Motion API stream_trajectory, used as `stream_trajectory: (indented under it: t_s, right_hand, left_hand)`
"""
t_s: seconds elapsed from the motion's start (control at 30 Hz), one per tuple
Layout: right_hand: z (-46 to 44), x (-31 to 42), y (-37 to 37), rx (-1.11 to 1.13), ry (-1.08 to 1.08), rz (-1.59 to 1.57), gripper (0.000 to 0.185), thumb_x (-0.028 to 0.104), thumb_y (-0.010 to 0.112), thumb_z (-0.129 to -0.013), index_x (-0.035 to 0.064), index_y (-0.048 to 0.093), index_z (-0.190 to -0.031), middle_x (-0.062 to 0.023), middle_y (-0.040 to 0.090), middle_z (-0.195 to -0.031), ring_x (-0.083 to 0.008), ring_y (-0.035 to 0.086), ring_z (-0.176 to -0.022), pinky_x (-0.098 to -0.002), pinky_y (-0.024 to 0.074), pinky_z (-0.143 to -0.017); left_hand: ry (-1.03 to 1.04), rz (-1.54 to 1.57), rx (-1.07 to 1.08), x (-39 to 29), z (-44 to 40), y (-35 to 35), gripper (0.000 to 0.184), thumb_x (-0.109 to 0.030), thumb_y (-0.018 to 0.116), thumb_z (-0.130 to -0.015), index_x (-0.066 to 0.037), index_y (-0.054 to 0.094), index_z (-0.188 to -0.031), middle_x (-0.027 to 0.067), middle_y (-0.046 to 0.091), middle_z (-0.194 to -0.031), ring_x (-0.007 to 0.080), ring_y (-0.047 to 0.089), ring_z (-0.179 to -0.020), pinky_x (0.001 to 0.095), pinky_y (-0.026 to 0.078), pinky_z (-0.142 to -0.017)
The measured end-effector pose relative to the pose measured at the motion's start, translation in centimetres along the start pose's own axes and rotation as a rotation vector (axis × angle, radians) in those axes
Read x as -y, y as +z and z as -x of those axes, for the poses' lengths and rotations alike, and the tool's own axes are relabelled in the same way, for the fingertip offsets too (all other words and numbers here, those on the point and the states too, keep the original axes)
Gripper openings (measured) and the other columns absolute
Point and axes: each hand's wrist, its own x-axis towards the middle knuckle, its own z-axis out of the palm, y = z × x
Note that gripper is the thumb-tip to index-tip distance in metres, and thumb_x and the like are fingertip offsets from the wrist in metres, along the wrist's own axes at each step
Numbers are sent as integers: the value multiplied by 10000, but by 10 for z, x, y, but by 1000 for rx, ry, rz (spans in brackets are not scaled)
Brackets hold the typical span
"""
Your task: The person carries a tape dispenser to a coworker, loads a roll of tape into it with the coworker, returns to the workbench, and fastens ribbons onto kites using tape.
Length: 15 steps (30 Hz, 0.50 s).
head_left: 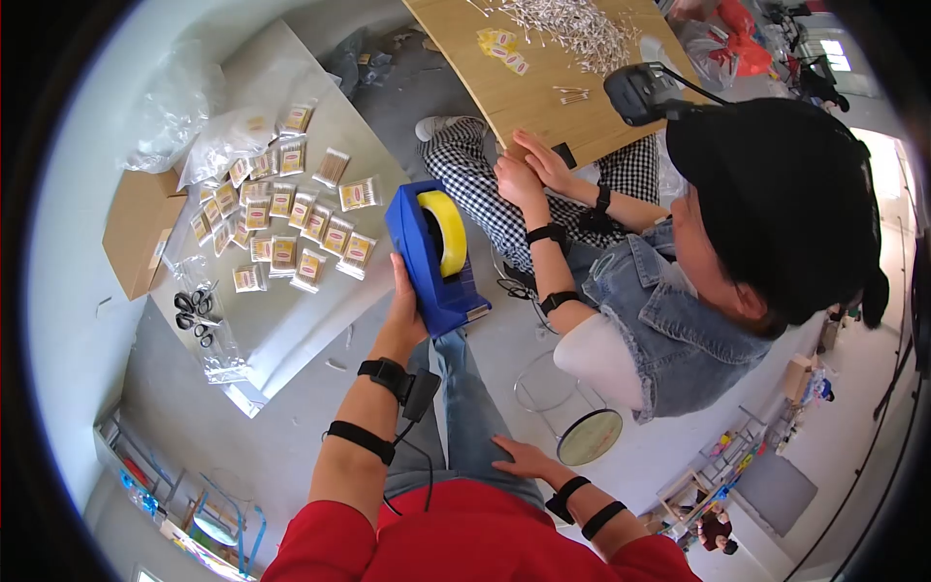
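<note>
My left hand (404, 308) is closed around the side of a blue tape dispenser (407, 233), which carries a roll of yellow tape (451, 233). The dispenser is held up in front of me, off the right edge of the metal table (320, 335). On that table lie many small packs of cotton swabs (283, 254), in loose rows and a heap. My right hand (524, 458) rests by my thigh with its fingers stretched out, holding nothing.
Two black-handled scissors (199, 310), a cardboard box (134, 233) and plastic bags (228, 141) are at the metal table's left. A co-worker (640, 320) sits to my right at a wooden table (543, 97) with loose cotton swabs (592, 34). A round stool (590, 436) stands nearby.
</note>
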Motion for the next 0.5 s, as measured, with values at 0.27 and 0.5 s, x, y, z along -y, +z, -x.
stream_trajectory:
  t_s: [0.27,0.5]
  right_hand:
    - [-6,-20,-22,89,3,29,718,510,505,-828,66,327,-1364,-170,321,-1411,-315,380,-1254,-350,318,-1025]
    - [4,-24,-26,67,-19,-15,704,497,514,-838,66,329,-1364,-166,325,-1410,-311,364,-1267,-339,303,-1034]
  left_hand:
    - [1,31,-15,11,-1,-2,896,-769,284,-764,-86,346,-1342,137,498,-1247,277,528,-1105,465,418,-958]
    - [78,75,28,20,-18,-4,889,-770,291,-754,-91,371,-1323,146,508,-1226,304,531,-1101,545,404,-956]
